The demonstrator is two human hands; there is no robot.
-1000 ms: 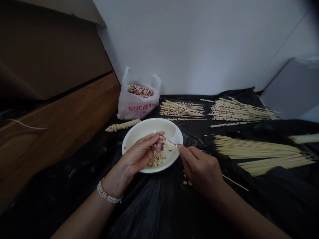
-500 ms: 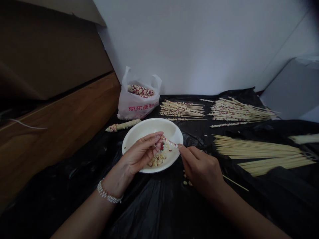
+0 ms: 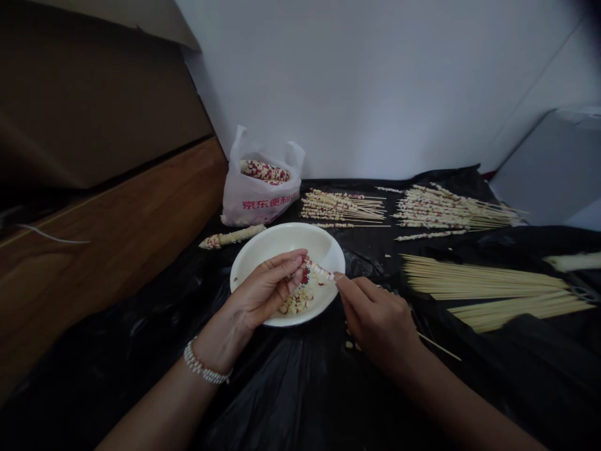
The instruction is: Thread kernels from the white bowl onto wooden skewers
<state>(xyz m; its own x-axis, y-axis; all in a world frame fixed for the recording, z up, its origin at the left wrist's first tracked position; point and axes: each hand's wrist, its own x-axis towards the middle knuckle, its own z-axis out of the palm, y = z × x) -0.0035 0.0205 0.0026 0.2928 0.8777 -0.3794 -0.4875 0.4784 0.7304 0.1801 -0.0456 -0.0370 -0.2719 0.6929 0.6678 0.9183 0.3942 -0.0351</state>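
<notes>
Carrier bag (image 3: 258, 191): white plastic, standing by the far left corner of the black sheet (image 3: 291, 388), and here comes the print, right across its front.
Red lettering (image 3: 267, 203): Chinese characters in a single row, and reading left to right we have 京, 东, 便, 利, bold against the white.
Brand: that opening pair, 京东, is JD, or Jingdong.
Next pair: 便利, "convenience", over toward the bag's right edge.
Row: low on the front, climbing a touch to the right.
End of the row: part of a further character where the plastic curves away; in this dim light, I can't fairly call it.
</notes>
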